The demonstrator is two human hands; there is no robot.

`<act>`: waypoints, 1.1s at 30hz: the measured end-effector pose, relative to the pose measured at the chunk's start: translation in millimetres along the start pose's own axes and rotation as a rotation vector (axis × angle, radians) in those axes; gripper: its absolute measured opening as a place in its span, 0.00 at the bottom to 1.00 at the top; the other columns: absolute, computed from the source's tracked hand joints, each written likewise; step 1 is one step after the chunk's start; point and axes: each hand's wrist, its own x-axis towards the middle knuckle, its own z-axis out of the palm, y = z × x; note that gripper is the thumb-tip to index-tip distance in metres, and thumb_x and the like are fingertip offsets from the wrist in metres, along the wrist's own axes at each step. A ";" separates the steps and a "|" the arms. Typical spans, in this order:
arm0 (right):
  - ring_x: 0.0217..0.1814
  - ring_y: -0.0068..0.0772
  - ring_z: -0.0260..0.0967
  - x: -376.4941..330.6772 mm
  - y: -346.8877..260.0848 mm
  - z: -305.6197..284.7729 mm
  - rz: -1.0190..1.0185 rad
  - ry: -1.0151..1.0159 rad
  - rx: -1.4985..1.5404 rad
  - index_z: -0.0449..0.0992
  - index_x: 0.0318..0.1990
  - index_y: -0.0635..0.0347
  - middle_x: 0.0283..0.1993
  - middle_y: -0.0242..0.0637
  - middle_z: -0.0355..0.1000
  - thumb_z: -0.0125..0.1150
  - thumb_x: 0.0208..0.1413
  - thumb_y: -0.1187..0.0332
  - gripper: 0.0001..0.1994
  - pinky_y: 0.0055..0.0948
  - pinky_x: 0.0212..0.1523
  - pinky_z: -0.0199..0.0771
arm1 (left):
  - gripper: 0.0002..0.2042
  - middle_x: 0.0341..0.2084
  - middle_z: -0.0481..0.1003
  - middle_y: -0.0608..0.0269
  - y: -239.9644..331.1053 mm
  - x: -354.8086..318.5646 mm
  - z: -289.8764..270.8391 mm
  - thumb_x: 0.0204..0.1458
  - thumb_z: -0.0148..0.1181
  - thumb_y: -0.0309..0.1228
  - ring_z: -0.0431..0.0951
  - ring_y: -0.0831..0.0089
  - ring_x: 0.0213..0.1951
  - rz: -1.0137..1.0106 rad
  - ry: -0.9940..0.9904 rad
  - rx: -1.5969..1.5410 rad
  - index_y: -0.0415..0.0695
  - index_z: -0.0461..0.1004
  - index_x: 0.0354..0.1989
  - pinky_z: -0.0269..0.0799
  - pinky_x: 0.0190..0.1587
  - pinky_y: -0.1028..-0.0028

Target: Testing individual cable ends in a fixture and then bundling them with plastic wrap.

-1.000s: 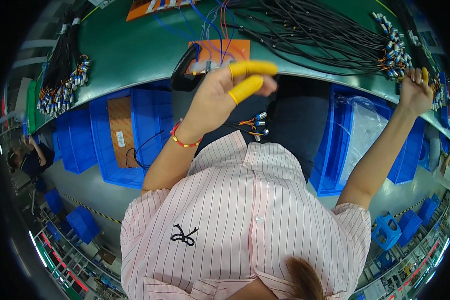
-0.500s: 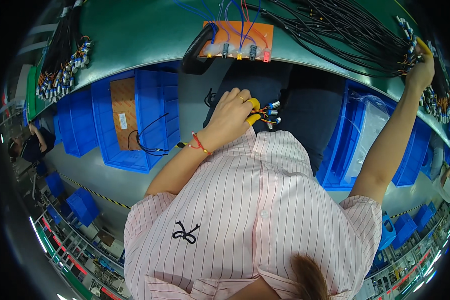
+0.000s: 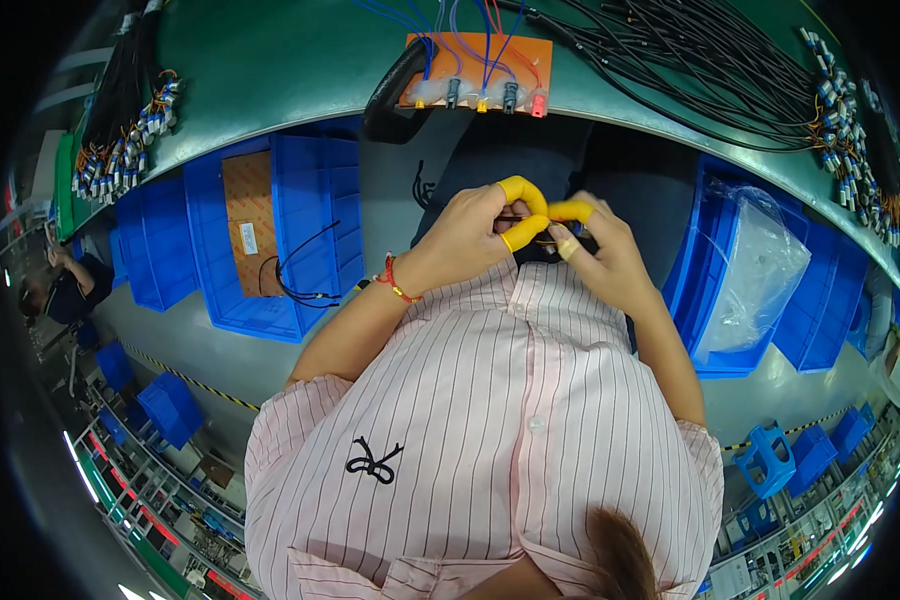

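Observation:
In front of my waist, my left hand (image 3: pixel 468 230) and my right hand (image 3: pixel 611 258) meet, with yellow finger cots on several fingertips. A small bunch of cable connectors (image 3: pixel 547 240) with thin wires sits between them, mostly hidden by the fingers. Thumb and forefinger of my left hand close on the bunch. My right hand pinches at its other side; which piece it grips is hard to make out. Above the hands, at the table's edge, is an orange board (image 3: pixel 478 72) with coloured sockets and blue, purple and red wires.
Black cables (image 3: pixel 705 75) with silver-and-blue connector ends lie on the green table (image 3: pixel 270 60) at the right, and another bundle (image 3: pixel 130 140) hangs at the left. A black handle-like piece (image 3: pixel 398 95) juts over the edge. Blue bins (image 3: pixel 315 215) stand below.
My right hand has come from the cable ends at the far right of the table to my left hand. The left hand's connectors are now mostly covered by fingers.

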 end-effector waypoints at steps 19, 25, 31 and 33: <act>0.30 0.28 0.46 -93.7 40.8 -168.3 -0.147 0.838 1.409 0.64 0.46 0.69 0.27 0.33 0.48 0.51 0.53 0.74 0.13 0.30 0.36 0.50 | 0.13 0.43 0.76 0.56 -22.1 -5.3 -20.0 0.60 0.55 0.27 0.77 0.71 0.40 0.150 0.331 -1.073 0.39 0.72 0.53 0.74 0.48 0.72; 0.29 0.29 0.44 -86.6 51.9 -154.2 -0.111 0.754 1.404 0.56 0.21 0.56 0.24 0.34 0.49 0.49 0.36 0.74 0.07 0.30 0.35 0.48 | 0.17 0.42 0.74 0.53 -7.2 0.9 -9.3 0.64 0.50 0.34 0.75 0.76 0.32 0.194 0.341 -0.961 0.40 0.68 0.57 0.73 0.37 0.77; 0.29 0.29 0.44 -66.4 43.7 -142.8 -0.082 0.788 1.347 0.56 0.21 0.56 0.23 0.34 0.48 0.50 0.38 0.74 0.07 0.30 0.36 0.48 | 0.14 0.24 0.72 0.64 -1.7 3.0 -14.8 0.64 0.50 0.33 0.64 0.86 0.18 0.060 0.310 -0.819 0.38 0.72 0.52 0.60 0.22 0.86; 0.30 0.29 0.44 -60.4 40.3 -139.6 -0.084 0.764 1.333 0.56 0.21 0.56 0.23 0.34 0.48 0.50 0.39 0.74 0.08 0.30 0.37 0.48 | 0.12 0.22 0.72 0.64 2.3 3.0 -15.4 0.64 0.51 0.32 0.61 0.87 0.16 0.024 0.323 -0.852 0.38 0.73 0.49 0.56 0.20 0.86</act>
